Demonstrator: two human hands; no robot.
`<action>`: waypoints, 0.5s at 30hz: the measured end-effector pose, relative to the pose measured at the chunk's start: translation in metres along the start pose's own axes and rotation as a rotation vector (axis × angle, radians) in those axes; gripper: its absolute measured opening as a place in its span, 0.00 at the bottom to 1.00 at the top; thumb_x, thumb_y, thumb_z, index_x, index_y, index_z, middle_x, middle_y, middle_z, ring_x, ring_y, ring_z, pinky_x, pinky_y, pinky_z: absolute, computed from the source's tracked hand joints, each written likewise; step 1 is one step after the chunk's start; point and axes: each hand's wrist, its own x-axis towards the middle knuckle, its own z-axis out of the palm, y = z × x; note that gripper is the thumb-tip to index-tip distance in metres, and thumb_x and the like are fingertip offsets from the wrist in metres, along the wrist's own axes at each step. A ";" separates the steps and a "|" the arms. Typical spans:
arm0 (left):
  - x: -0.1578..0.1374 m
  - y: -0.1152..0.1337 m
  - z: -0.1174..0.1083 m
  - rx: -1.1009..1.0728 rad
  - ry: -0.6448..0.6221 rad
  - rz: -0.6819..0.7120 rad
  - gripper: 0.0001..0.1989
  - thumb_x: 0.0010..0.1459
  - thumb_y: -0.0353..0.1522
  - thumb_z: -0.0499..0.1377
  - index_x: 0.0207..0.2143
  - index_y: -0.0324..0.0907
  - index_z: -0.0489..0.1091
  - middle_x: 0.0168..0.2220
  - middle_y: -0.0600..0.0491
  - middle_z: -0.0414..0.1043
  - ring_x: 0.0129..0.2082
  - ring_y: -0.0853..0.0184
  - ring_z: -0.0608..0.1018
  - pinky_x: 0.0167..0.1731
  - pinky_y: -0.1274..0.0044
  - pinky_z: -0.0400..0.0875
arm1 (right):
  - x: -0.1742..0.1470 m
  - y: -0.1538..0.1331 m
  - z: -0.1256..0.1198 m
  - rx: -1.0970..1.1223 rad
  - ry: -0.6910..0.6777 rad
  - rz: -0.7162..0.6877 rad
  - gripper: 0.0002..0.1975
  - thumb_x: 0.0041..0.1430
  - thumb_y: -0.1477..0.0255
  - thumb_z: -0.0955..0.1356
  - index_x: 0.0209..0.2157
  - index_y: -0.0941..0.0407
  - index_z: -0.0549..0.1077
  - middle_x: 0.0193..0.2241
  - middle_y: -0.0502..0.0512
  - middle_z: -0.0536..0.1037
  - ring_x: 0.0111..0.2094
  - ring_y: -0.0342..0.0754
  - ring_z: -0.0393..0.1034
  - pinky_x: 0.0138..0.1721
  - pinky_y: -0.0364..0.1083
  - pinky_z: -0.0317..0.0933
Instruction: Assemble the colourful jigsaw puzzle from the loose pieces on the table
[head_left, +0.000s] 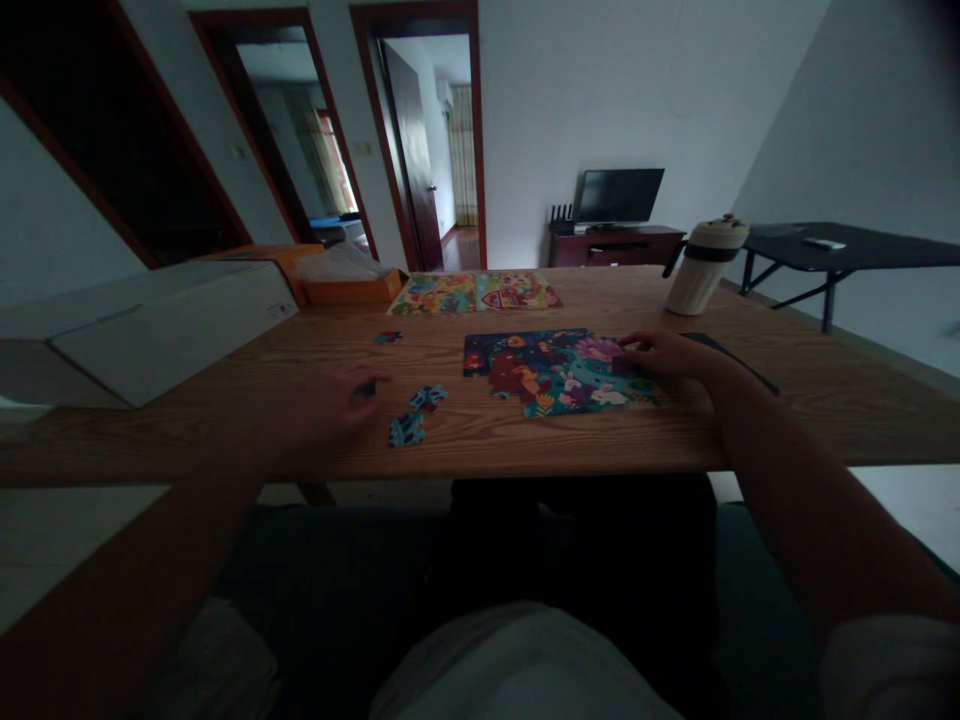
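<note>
A partly joined jigsaw puzzle [517,370] lies on the wooden table in front of me, showing a dark night scene with a bear, rabbits and plants. Its lower left edge is stepped. My right hand [664,355] rests on the puzzle's right edge, fingers spread and touching its surface. Left of the puzzle, my left hand [330,400] is smeared by motion, with a small dark puzzle piece [365,389] at its fingertips. Nearby are loose blue pieces [406,430] and joined-looking pieces [428,398]. Another loose piece [388,338] lies farther back.
A colourful printed sheet [476,293] lies behind the puzzle. To the left are a white box [165,320] and an orange box [349,290] with plastic in it. A cream tumbler [705,268] stands back right, near a dark flat object [735,360] beside my right hand.
</note>
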 end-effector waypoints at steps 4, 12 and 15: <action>0.010 -0.040 -0.008 0.020 -0.096 -0.197 0.33 0.57 0.53 0.56 0.59 0.46 0.71 0.62 0.44 0.68 0.60 0.46 0.72 0.59 0.58 0.64 | 0.001 0.002 0.001 -0.010 0.001 0.031 0.24 0.62 0.57 0.68 0.56 0.53 0.76 0.45 0.60 0.82 0.41 0.56 0.77 0.44 0.52 0.70; 0.016 -0.060 -0.003 -0.160 -0.199 -0.198 0.33 0.52 0.49 0.61 0.58 0.47 0.70 0.58 0.44 0.74 0.54 0.51 0.78 0.53 0.64 0.72 | 0.006 0.009 0.003 0.004 0.016 0.022 0.24 0.62 0.59 0.68 0.56 0.54 0.76 0.46 0.61 0.82 0.42 0.58 0.77 0.47 0.54 0.70; 0.018 -0.054 -0.004 -0.174 -0.205 -0.233 0.35 0.50 0.49 0.62 0.59 0.45 0.68 0.53 0.44 0.77 0.49 0.53 0.80 0.48 0.66 0.74 | 0.006 0.010 0.004 0.005 0.010 0.011 0.22 0.62 0.60 0.68 0.55 0.54 0.76 0.45 0.61 0.82 0.42 0.57 0.77 0.46 0.54 0.70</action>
